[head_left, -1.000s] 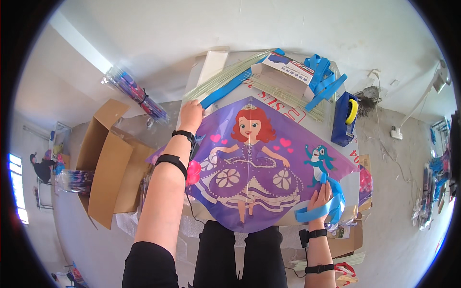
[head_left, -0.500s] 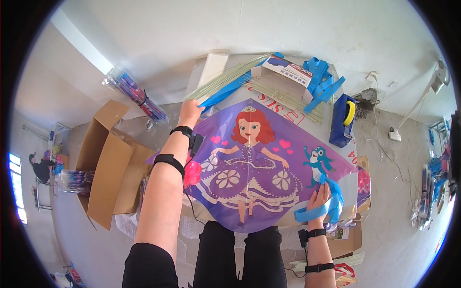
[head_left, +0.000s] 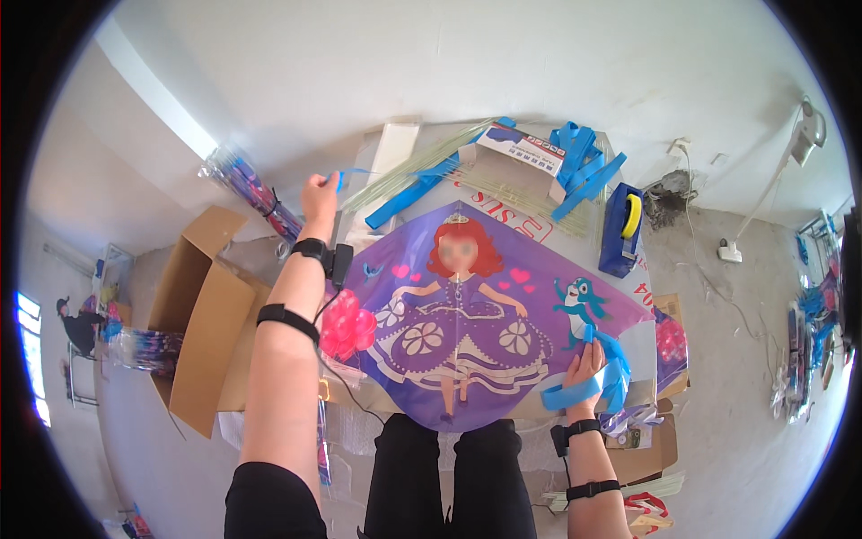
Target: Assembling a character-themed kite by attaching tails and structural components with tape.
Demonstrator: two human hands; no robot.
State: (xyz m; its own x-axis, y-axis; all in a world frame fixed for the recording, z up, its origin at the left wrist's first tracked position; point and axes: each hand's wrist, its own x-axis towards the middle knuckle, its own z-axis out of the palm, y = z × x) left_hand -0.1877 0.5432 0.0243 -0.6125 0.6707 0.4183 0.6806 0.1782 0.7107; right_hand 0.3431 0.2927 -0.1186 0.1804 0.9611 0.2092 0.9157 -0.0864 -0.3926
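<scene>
A purple diamond-shaped kite (head_left: 460, 310) printed with a red-haired princess lies flat on the table, its rounded lower end near my knees. At the far left, my left hand (head_left: 320, 199) is raised beside the table's edge, pinching the end of a thin blue ribbon strip (head_left: 356, 171). My right hand (head_left: 586, 366) rests on the kite's right part, just below a printed blue rabbit. Its fingers are closed on a looped blue ribbon (head_left: 614, 377). Another blue ribbon length (head_left: 413, 201) lies beyond the kite's upper left edge.
Behind the kite lie thin pale rods (head_left: 422, 160), an open cardboard box (head_left: 516, 162) and folded blue ribbons (head_left: 584, 175). A blue tape dispenser (head_left: 620, 232) stands at the right edge. Left of the table sits a large open carton (head_left: 211, 314).
My left hand has moved left and away from the table with a blue strip, leaving the blue length behind on the table. The right hand stays on the kite with its ribbon.
</scene>
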